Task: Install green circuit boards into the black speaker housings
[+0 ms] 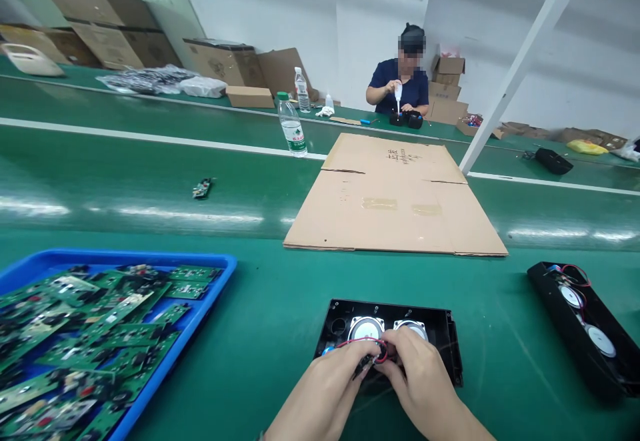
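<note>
An open black speaker housing (pixel 455 354) lies on the green bench, with two round speakers (pixel 367 327) set side by side in it. Both my hands work over its near side, close together. My left hand (pixel 333 374) is closed on a small dark part (pixel 365 363) that looks like a circuit board, mostly hidden by fingers. With its fingertips, my right hand (pixel 420 367) pinches the thin red and black wires (pixel 384 350) beside that part. A loop of red wire runs across the left speaker toward a blue connector (pixel 327 349) at the housing's left.
A blue tray (pixel 227 271) of green circuit boards (pixel 120 314) stands left. Another black housing (pixel 555 307) with speakers lies right. Ahead are a flat cardboard sheet (pixel 380 227), a water bottle (pixel 293 127) and a loose board (pixel 203 188). A co-worker (pixel 385 87) sits across, holding a white bottle.
</note>
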`<state>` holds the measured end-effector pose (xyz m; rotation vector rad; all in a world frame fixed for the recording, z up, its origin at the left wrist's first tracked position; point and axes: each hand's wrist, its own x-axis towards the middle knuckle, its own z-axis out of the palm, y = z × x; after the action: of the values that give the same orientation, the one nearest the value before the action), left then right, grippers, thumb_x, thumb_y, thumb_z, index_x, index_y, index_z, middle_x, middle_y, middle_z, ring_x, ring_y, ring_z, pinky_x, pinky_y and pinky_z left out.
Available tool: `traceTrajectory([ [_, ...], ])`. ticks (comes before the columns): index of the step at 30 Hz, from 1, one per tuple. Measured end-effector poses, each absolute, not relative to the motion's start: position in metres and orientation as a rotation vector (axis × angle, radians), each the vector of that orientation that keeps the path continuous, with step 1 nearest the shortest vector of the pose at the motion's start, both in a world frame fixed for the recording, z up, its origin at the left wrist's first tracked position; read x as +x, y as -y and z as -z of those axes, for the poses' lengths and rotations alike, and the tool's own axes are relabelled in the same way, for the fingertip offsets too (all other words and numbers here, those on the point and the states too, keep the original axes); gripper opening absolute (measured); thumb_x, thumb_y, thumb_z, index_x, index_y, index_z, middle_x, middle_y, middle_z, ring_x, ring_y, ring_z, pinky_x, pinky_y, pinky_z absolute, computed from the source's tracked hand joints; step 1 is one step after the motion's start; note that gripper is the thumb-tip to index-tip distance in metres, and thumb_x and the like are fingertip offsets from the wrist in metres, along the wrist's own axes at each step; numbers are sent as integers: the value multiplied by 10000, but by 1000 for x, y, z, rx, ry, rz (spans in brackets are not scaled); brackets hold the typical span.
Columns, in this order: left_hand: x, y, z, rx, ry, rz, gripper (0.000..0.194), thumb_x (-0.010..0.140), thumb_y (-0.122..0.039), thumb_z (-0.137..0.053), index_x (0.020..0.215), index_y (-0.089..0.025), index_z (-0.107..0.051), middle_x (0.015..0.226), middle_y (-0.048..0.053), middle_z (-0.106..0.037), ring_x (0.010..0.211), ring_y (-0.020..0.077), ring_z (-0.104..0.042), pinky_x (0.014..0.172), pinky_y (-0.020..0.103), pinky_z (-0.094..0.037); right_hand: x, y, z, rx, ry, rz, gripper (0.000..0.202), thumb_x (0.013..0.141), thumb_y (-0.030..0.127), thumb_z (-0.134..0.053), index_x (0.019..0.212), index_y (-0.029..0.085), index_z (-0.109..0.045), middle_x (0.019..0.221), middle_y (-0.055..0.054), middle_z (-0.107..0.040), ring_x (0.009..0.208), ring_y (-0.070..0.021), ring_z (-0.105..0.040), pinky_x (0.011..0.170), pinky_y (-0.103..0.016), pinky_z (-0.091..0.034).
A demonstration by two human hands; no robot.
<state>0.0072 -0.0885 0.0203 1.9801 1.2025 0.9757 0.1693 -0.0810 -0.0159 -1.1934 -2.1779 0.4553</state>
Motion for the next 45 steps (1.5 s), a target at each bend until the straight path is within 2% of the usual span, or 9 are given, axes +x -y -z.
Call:
traceTrajectory([
  [8, 8, 92, -12, 2019, -1244, -909, 305, 826, -78, -325, 989, -267, -501, 844, -21, -688, 730, 138, -655, 631, 191, -480, 168, 82, 18, -1290, 2155, -595, 155, 870, 164, -378, 910, 189, -525, 757, -28, -564, 665, -162, -528, 577, -283, -431],
  [14, 4, 97, -16, 2032, -1295, -886, 264, 842, -136, -366, 1023, -268, -505, 914, -7, -693, 786, 138, -657, 706, 181, -494, 175, 74, 0, -1255, 2002, -1029, 355, 820, 242, -536, 1171, 256, -488, 1155, -54, -513, 871, -156, -554, 734, -272, -479],
  [17, -3, 99, -15, 2038, -1266, -887, 240, 839, -188, -401, 1020, -278, -530, 933, -7, -698, 825, 148, -655, 717, 183, -502, 178, 70, -5, -1170, 1976, -1171, 179, 845, 240, -510, 973, 250, -635, 911, -15, -632, 844, -155, -571, 760, -273, -459],
  [20, -11, 98, -13, 1915, -1355, -818, 192, 829, -265, -446, 989, -288, -549, 875, -27, -706, 659, 137, -655, 515, 160, -499, 180, 70, -2, -1310, 1847, -1143, 192, 850, 218, -486, 820, 223, -676, 753, -8, -636, 730, -145, -574, 668, -252, -448],
  [23, -12, 97, -13, 1748, -1406, -777, 178, 813, -299, -487, 977, -277, -553, 791, -47, -708, 578, 123, -640, 484, 158, -498, 181, 72, 1, -1363, 1804, -1139, 159, 829, 223, -510, 833, 220, -669, 810, -15, -631, 764, -147, -570, 657, -238, -443],
  [31, 2, 99, -14, 1908, -1268, -881, 232, 812, -213, -478, 1004, -286, -587, 929, -22, -708, 844, 141, -658, 772, 173, -489, 176, 76, 6, -1356, 1866, -943, 211, 861, 242, -447, 842, 212, -655, 772, -26, -598, 704, -133, -544, 633, -237, -426],
  [35, 5, 95, -13, 1642, -1364, -880, 206, 820, -260, -461, 1000, -267, -562, 807, -26, -706, 721, 138, -673, 640, 162, -519, 176, 77, 6, -1430, 1856, -948, 202, 844, 252, -453, 785, 205, -641, 706, -17, -563, 614, -124, -495, 557, -231, -395],
  [40, 11, 90, -9, 1245, -1416, -921, 190, 776, -351, -480, 910, -232, -542, 740, -1, -699, 666, 180, -687, 577, 218, -553, 183, 70, 5, -1358, 1571, -1233, 187, 799, 323, -533, 761, 196, -665, 763, -35, -571, 689, -139, -522, 582, -232, -410],
  [45, 20, 87, -4, 1339, -1505, -970, 357, 769, -340, -459, 1105, -227, -502, 586, -34, -660, 483, 153, -638, 509, 224, -532, 184, 71, 6, -1262, 1652, -1276, 108, 734, 240, -589, 679, 180, -660, 696, -20, -561, 604, -110, -483, 528, -213, -392],
])
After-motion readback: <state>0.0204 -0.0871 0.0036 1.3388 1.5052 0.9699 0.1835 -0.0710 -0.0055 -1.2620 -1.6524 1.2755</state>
